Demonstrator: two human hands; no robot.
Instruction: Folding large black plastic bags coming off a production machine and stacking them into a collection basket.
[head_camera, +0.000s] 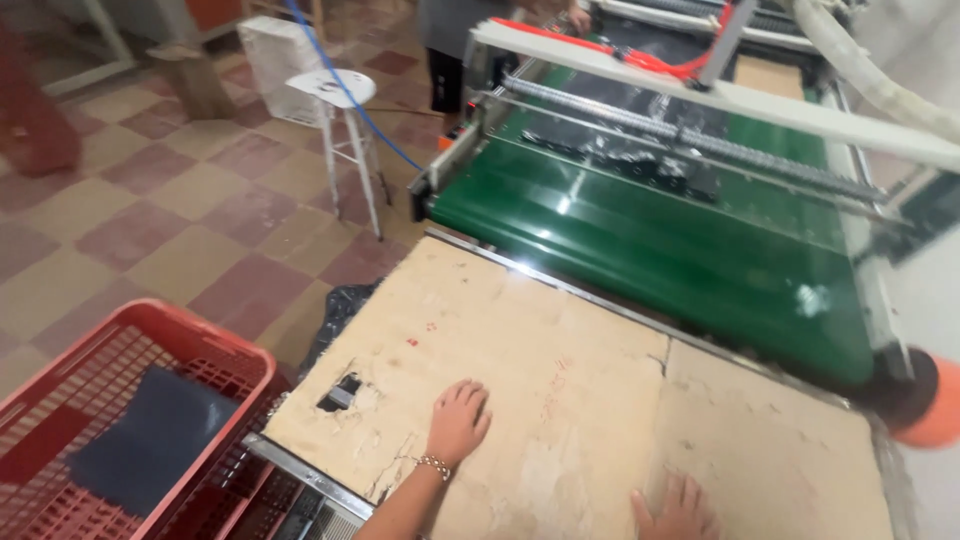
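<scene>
My left hand (458, 420) lies flat, palm down, on a worn beige board table (560, 360), fingers spread, with a thin bracelet at the wrist. At the bottom edge my right hand (678, 510) also rests flat on the board, partly cut off by the frame. Neither hand holds anything. A crack runs through the board between the two hands. Just beyond the board lies the green conveyor belt (650, 240) of a machine.
A red plastic crate (215, 345) holding a dark cloth (150, 435) stands at the lower left. A white stool (335, 95) stands on the checkered floor. A white gantry rail (700, 95) crosses the belt. Another person (450, 40) stands behind the machine. An orange roller end (935, 405) sits at right.
</scene>
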